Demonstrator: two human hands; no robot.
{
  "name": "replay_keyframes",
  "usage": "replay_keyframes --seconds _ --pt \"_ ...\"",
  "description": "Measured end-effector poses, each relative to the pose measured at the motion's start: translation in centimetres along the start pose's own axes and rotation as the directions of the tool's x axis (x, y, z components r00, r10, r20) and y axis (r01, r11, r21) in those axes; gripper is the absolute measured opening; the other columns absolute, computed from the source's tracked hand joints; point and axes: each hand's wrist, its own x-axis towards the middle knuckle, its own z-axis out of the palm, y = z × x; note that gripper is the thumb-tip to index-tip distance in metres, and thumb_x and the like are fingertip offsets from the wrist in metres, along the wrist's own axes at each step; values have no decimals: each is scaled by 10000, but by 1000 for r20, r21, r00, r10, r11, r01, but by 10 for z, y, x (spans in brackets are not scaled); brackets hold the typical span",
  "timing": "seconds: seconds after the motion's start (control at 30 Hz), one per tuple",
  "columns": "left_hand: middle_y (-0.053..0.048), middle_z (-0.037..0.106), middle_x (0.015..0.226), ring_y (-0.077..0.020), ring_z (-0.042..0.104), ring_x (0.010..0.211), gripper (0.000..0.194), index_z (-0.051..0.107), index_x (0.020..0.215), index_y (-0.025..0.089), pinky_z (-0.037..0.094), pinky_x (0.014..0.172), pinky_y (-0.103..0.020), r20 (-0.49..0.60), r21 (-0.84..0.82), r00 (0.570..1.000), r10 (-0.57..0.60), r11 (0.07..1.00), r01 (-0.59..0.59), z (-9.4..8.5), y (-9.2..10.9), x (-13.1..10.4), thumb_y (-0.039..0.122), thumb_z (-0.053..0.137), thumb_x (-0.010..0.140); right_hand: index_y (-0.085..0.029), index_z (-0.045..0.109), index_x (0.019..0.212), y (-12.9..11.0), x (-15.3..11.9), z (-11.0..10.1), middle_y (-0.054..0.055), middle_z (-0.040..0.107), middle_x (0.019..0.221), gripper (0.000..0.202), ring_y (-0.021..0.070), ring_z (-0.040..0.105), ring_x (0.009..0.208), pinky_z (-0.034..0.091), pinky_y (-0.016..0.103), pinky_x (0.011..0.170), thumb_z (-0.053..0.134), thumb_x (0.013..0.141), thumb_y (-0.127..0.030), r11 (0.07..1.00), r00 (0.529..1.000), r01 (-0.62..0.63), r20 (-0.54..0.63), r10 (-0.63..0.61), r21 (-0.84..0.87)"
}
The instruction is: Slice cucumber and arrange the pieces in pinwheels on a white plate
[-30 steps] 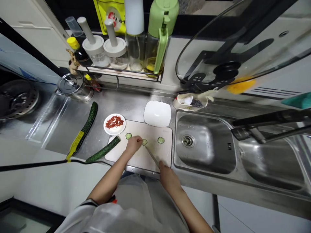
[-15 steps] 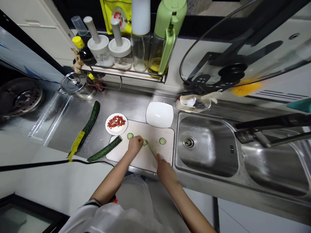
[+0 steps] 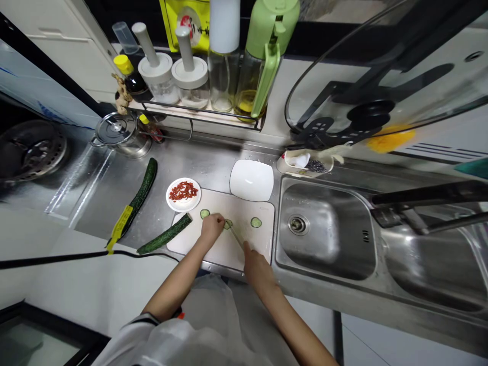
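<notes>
Pinning slice [image 3: 227, 223] mid-board [image 3: 221, 249]; knife [image 3: 236, 236] touching.

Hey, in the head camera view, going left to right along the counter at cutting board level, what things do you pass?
Whole cucumber → cut cucumber → cucumber slice → left hand → slice being held → knife → far slice → sink drain.

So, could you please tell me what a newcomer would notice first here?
Probably the two hands on the white cutting board: the left hand pins a cucumber slice while the right hand holds a knife to it. Next, the small plate of red berries behind the board.
</notes>
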Motion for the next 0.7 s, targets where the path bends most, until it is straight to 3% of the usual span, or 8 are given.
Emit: replay_keyframes --seconds 0.3,0.53,0.7 --pt "-35 699 766 -137 612 715 169 714 797 170 433 689 -230 5 20 1000 -23 1000 23 1 0 2 174 548 767 -141 308 1419 -4 0 -2 157 645 1021 560 207 645 915 465 250 699 304 869 -36 1000 1000 -2 -4 2 -14" --pt "-37 698 769 -132 609 712 177 714 796 167 433 694 -230 14 11 999 -33 999 33 0 2 1 163 541 761 -107 304 1421 -7 1 -11 183 632 1095 580 211 611 1022 449 254 796 338 848 -21 1000 1000 -5 27 5 21" --pt "-33 694 748 -137 603 702 152 710 769 169 420 669 -228 5 19 1000 -8 1000 8 -2 2 0 174 560 742 -103 346 1396 1 -9 -2 172 650 1064 545 222 626 991 455 269 774 299 858 -27 1000 1000 4 28 -5 30"
